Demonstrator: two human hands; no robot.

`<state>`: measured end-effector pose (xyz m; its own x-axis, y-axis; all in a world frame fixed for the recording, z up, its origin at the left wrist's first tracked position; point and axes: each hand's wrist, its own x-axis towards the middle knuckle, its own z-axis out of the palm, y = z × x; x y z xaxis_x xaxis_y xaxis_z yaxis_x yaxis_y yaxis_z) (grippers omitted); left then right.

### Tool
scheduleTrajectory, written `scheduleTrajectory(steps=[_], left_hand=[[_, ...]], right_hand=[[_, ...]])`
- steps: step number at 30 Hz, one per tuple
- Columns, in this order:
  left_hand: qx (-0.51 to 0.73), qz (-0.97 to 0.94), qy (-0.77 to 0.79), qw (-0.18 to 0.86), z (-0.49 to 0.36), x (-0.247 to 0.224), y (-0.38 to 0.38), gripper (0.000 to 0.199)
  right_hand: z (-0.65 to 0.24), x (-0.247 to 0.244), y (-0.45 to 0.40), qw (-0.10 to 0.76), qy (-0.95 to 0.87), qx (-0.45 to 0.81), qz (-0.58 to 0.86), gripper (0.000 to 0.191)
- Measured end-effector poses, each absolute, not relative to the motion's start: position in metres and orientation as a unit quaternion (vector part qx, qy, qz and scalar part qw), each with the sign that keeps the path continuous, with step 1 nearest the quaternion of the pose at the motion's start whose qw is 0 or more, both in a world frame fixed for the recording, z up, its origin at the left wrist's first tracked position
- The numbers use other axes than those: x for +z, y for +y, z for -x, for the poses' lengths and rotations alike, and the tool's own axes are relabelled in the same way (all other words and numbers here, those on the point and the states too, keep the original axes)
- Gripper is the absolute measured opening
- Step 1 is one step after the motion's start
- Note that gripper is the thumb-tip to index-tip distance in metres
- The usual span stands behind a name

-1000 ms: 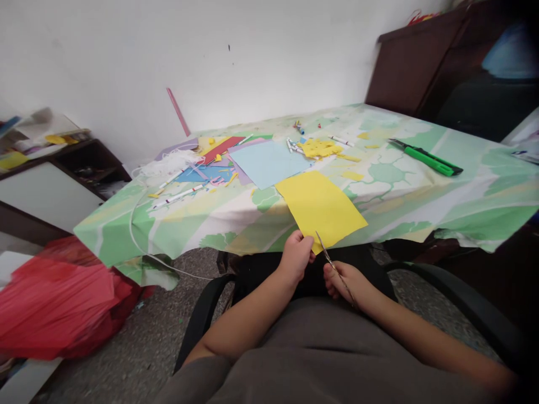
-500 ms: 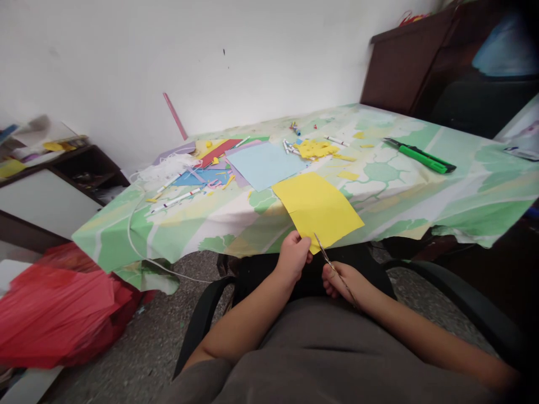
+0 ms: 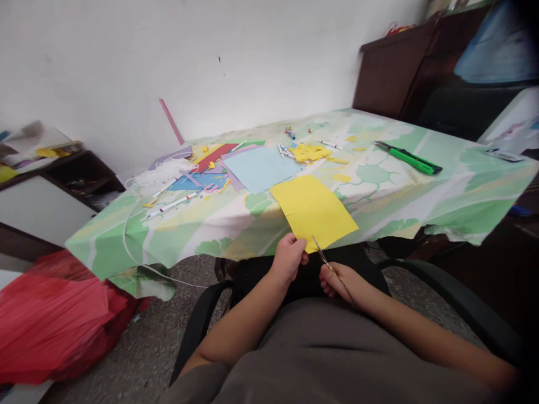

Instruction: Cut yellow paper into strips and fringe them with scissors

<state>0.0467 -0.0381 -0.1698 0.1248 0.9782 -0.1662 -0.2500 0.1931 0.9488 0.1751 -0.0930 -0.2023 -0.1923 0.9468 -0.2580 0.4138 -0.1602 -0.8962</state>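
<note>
Head view: my left hand point(image 3: 289, 258) is pinching the near corner of the yellow sheet point(image 3: 315, 207), which is reaching over the near edge of the worktop point(image 3: 236, 219); my right hand point(image 3: 340, 279) is gripping scissors point(image 3: 323, 258), their long axis pointing far and left toward that corner.

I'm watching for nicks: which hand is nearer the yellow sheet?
Left. The left hand grips the yellow sheet by its near edge; the right hand is off the sheet, holding scissors whose tip overlaps it.
</note>
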Motion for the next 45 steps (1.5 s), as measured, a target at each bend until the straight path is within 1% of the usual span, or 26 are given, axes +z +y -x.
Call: scheduleTrajectory(steps=[6,13,15,21,27,30,37,45], left_hand=[[0.485,-0.406,0.442,0.636,-0.046,-0.169,-0.037,0.005],[0.494,-0.386,0.444,0.640,-0.041,-0.166,-0.034,0.006],[0.495,-0.380,0.444,0.643,-0.040,-0.166,-0.034,0.008],[0.488,-0.371,0.436,0.659,-0.039,-0.162,-0.035,0.025],[0.509,-0.374,0.420,0.651,-0.040,-0.164,-0.034,0.022],[0.513,-0.374,0.421,0.648,-0.040,-0.165,-0.033,0.021],[0.501,-0.385,0.433,0.643,-0.041,-0.168,-0.035,0.023],[0.468,-0.428,0.445,0.633,-0.040,-0.168,-0.037,0.022]], right_hand=[[-0.177,-0.199,-0.092,0.261,-0.585,0.489,0.592,0.051],[-0.176,-0.196,-0.090,0.237,-0.578,0.491,0.607,0.043],[-0.175,-0.196,-0.090,0.236,-0.573,0.496,0.608,0.042],[-0.172,-0.197,-0.088,0.233,-0.556,0.510,0.613,0.037],[-0.171,-0.197,-0.086,0.219,-0.556,0.517,0.612,0.034],[-0.172,-0.199,-0.085,0.219,-0.561,0.514,0.611,0.035],[-0.173,-0.205,-0.083,0.245,-0.580,0.491,0.602,0.048],[-0.165,-0.203,-0.068,0.284,-0.592,0.480,0.581,0.053]])
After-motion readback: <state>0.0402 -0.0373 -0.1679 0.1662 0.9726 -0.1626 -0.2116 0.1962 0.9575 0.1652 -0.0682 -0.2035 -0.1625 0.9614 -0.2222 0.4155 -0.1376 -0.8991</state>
